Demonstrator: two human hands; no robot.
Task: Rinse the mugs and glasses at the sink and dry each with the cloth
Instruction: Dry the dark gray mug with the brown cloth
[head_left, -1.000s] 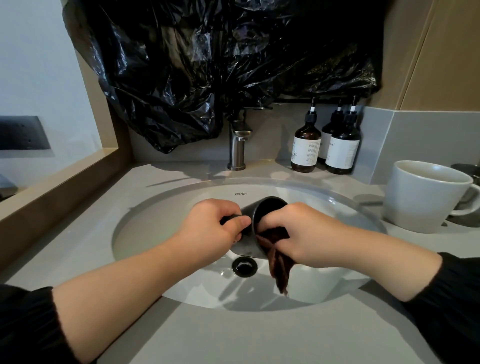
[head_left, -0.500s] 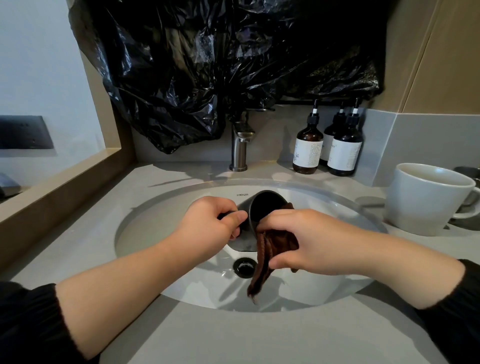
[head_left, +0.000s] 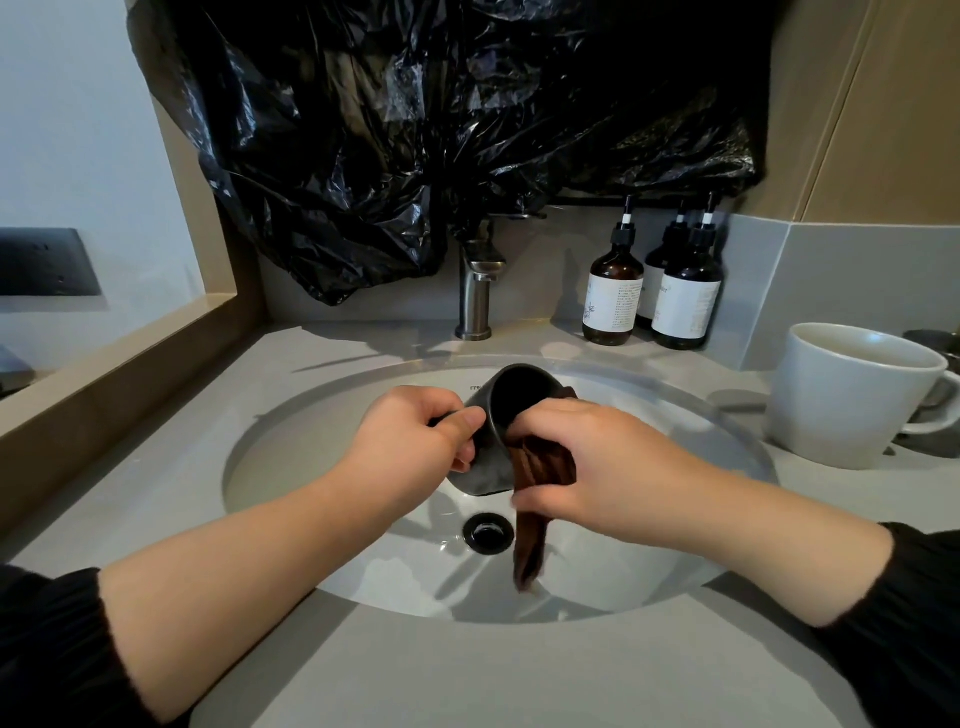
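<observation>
Over the white sink (head_left: 311, 441) I hold a dark grey mug (head_left: 511, 400), tilted with its mouth facing up and away. My left hand (head_left: 415, 441) grips its handle side, thumb against the wall. My right hand (head_left: 602, 467) grips a brown cloth (head_left: 540, 467) pressed against the mug's right outer wall; the cloth's loose end hangs down over the basin beside the drain (head_left: 488, 531). A large white mug (head_left: 852, 395) stands upright on the counter at the right.
The steel tap (head_left: 475, 291) rises behind the basin, with black plastic sheeting (head_left: 441, 130) hanging above it. Three brown pump bottles (head_left: 613, 296) stand at the back right. A raised wooden ledge (head_left: 119, 364) borders the grey counter (head_left: 467, 675) on the left.
My right hand drew the cloth out of the mug's mouth and now wipes it down the outer wall. The mug's mouth has tipped further upward.
</observation>
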